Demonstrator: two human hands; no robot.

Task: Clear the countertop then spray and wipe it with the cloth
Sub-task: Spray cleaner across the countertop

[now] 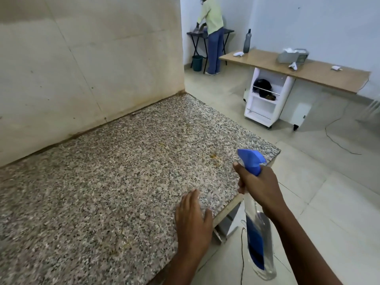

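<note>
The clearing looks done and the spraying step is in hand: the right hand is wrapped round the neck of a clear plastic spray bottle with a blue trigger head and blue label, one finger up by the trigger, with the bottle hanging past the counter's near-right edge at about 4 o'clock in the view and its nozzle pointing toward 10 o'clock across the stone. The left hand holds nothing; its fingers are straight and together, palm down at or just over the speckled grey-and-pink granite countertop near its front edge at 6 o'clock; whether it presses the stone I cannot tell. The next move, as I judge it, calls for squeezing the trigger over the small orange-brown smear lying just beyond the nozzle at about 1 o'clock from the left hand, then fetching a cloth, and none shows anywhere in view. The granite carries that smear and fainter yellowish flecks toward the wall. A stained beige wall backs the counter from 9 to 12 o'clock. Across the pale tiled floor at 2 o'clock stands a long wooden-topped white desk bearing a dark grey bottle and small white items, and at 12 o'clock a person in a pale green top works at a black folding table.
</note>
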